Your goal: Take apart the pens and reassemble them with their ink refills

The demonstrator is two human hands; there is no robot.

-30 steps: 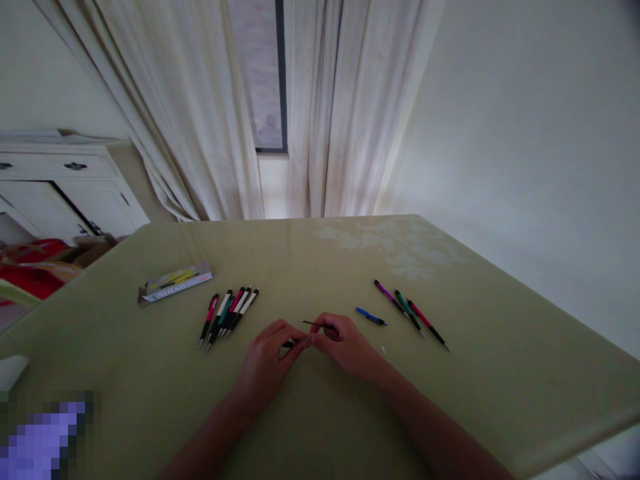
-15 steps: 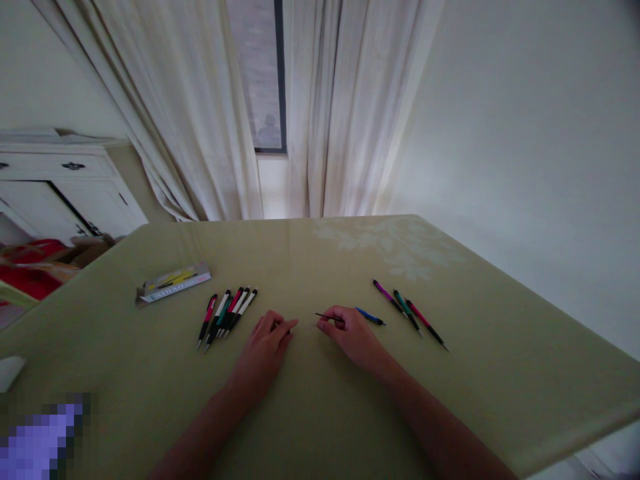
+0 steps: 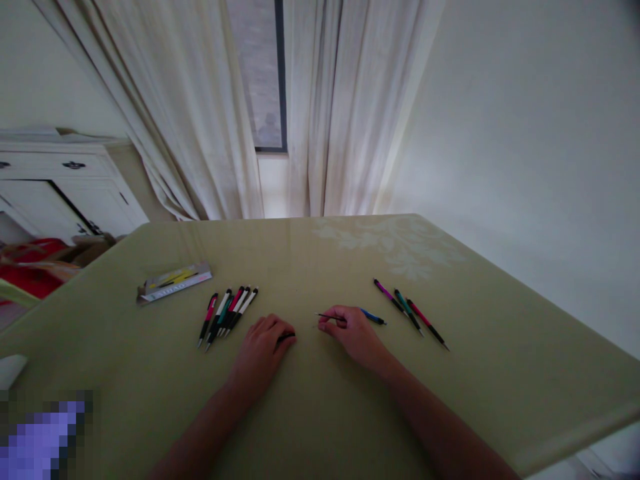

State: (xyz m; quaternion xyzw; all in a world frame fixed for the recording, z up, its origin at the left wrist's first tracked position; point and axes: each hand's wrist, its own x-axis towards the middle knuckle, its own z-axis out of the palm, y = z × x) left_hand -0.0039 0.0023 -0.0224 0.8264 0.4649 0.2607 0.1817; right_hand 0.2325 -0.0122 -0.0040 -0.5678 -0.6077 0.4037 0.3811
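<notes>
My left hand (image 3: 265, 339) rests low over the middle of the table, its fingers curled round a short black piece (image 3: 287, 337), perhaps part of a pen. Most of that piece is hidden by the fingers. Just to the right, my right hand (image 3: 353, 328) pinches a thin dark rod (image 3: 329, 316) with a pale tip, like a pen refill, pointing left. A blue pen (image 3: 373, 316) lies on the table right behind my right hand, partly covered by it. Left of my left hand lies a cluster of several pens (image 3: 231, 313) in pink, white and green with black grips.
To the right lie a purple pen (image 3: 389, 295), a green pen (image 3: 409, 312) and a red pen (image 3: 427, 324). A flat cardboard box (image 3: 175, 283) lies at the back left of the green-covered table (image 3: 310, 413). Curtains, a wall and a white cabinet (image 3: 100, 193) stand beyond.
My left thumb and forefinger have curled in, and the black piece now shows between them. My right hand has stayed nearly in place with the thin rod.
</notes>
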